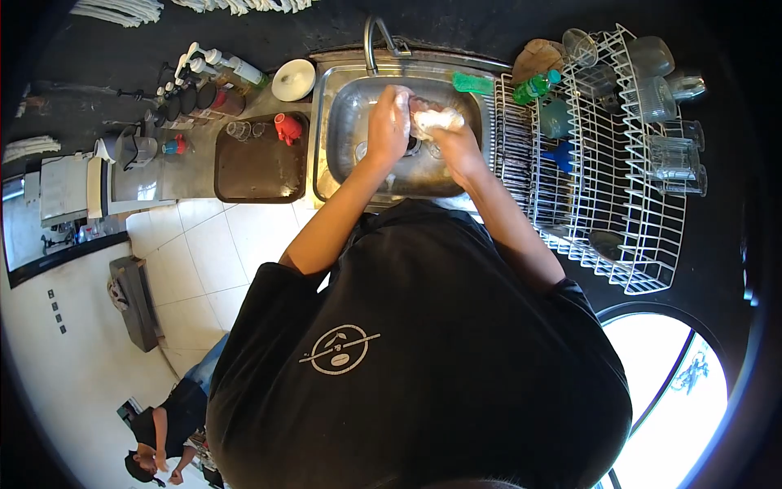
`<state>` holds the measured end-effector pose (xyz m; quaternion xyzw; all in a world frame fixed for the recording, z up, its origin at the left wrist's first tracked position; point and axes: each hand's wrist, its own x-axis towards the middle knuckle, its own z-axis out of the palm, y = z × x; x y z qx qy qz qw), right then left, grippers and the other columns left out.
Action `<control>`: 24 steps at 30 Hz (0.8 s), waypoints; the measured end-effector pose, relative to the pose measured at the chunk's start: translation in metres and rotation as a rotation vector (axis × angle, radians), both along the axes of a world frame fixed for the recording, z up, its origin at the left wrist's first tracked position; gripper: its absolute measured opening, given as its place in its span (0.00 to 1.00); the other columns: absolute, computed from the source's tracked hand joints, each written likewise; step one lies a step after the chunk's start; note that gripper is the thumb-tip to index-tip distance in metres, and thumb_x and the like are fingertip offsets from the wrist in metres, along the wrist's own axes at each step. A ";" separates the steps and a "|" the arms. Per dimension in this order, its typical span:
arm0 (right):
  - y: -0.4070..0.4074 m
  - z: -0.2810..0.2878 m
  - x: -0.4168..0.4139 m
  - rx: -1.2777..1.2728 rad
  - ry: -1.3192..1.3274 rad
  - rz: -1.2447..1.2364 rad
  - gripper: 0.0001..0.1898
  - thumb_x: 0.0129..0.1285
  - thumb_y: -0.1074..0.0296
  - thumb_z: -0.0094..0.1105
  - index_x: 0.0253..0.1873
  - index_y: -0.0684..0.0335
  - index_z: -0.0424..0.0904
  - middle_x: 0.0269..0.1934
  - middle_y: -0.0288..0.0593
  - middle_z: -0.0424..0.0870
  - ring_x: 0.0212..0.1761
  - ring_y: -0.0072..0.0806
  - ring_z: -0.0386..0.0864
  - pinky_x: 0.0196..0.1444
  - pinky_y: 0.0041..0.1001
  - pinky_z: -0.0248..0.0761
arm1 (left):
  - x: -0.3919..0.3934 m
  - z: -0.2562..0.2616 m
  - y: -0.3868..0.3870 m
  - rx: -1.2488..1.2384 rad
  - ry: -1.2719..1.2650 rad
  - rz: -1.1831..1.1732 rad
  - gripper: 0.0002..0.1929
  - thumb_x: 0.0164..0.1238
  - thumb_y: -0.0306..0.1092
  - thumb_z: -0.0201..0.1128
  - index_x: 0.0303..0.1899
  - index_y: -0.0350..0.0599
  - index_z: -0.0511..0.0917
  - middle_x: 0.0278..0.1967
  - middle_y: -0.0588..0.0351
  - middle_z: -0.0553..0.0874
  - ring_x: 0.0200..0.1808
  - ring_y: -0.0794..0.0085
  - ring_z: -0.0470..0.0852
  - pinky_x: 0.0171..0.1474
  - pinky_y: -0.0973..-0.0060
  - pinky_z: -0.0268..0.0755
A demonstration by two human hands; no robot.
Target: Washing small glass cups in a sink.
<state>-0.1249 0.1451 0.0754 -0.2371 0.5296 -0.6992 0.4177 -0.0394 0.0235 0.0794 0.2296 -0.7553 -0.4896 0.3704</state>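
Over the steel sink (342, 113), my left hand (389, 125) and my right hand (455, 139) come together around a soapy, partly see-through item (419, 109). Fingers and suds hide much of its shape, so I cannot tell exactly what it is. White foam (441, 118) covers the fingers of my right hand. Down in the basin, a clear glass (361, 150) lies left of my left wrist, and another clear glass (434, 150) shows beside my right hand. A curved metal faucet (370, 46) rises behind the basin.
A green scouring pad (472, 83) lies on the sink's back right rim. The white wire rack (602, 165) holds glasses and a green bottle (536, 87). Left stands a brown tray (259, 165) with a red cup (287, 128). Another person (171, 422) is at lower left.
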 end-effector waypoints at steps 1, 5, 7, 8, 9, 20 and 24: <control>-0.003 -0.007 -0.002 -0.010 -0.116 0.016 0.15 0.68 0.78 0.56 0.59 0.67 0.78 0.55 0.38 0.83 0.55 0.25 0.80 0.61 0.26 0.70 | 0.000 -0.002 -0.001 -0.029 -0.026 -0.016 0.17 0.82 0.43 0.46 0.42 0.38 0.76 0.29 0.46 0.83 0.32 0.60 0.84 0.39 0.63 0.74; -0.003 -0.017 0.007 0.107 0.251 -0.034 0.15 0.64 0.77 0.56 0.55 0.63 0.81 0.46 0.49 0.87 0.49 0.38 0.84 0.54 0.32 0.75 | 0.010 -0.026 -0.026 0.242 -0.239 -0.145 0.30 0.81 0.60 0.41 0.39 0.40 0.78 0.27 0.51 0.83 0.27 0.70 0.79 0.33 0.71 0.71; 0.002 -0.045 -0.005 0.265 1.147 0.062 0.16 0.60 0.74 0.58 0.53 0.58 0.83 0.40 0.61 0.84 0.45 0.55 0.83 0.48 0.41 0.78 | 0.013 -0.014 -0.032 0.968 -0.382 -0.315 0.38 0.76 0.69 0.38 0.32 0.41 0.81 0.25 0.53 0.85 0.22 0.73 0.76 0.29 0.73 0.68; 0.001 -0.040 0.004 0.257 1.146 0.075 0.16 0.60 0.74 0.58 0.53 0.58 0.83 0.40 0.61 0.84 0.45 0.55 0.83 0.48 0.41 0.78 | 0.018 -0.018 -0.033 0.971 -0.377 -0.301 0.38 0.76 0.69 0.38 0.32 0.41 0.81 0.25 0.53 0.85 0.22 0.73 0.76 0.29 0.73 0.68; 0.000 -0.025 0.015 0.265 1.153 0.082 0.15 0.60 0.74 0.58 0.52 0.59 0.83 0.39 0.62 0.84 0.45 0.56 0.82 0.48 0.42 0.77 | 0.020 -0.027 -0.035 0.849 -0.457 -0.219 0.40 0.76 0.70 0.35 0.31 0.40 0.81 0.26 0.50 0.86 0.24 0.66 0.79 0.30 0.68 0.70; -0.031 -0.015 0.035 -0.061 -0.347 0.009 0.17 0.68 0.78 0.51 0.60 0.66 0.76 0.56 0.46 0.82 0.59 0.35 0.79 0.62 0.36 0.70 | 0.045 -0.014 -0.036 -0.083 -0.327 0.043 0.21 0.75 0.52 0.55 0.42 0.39 0.76 0.34 0.36 0.84 0.38 0.40 0.84 0.40 0.54 0.74; -0.042 -0.005 0.052 0.143 1.189 0.001 0.17 0.62 0.71 0.61 0.56 0.60 0.80 0.48 0.59 0.83 0.54 0.53 0.81 0.51 0.40 0.77 | 0.055 -0.013 -0.065 1.091 -0.377 -0.139 0.36 0.77 0.67 0.38 0.39 0.37 0.78 0.26 0.43 0.82 0.30 0.51 0.81 0.37 0.58 0.73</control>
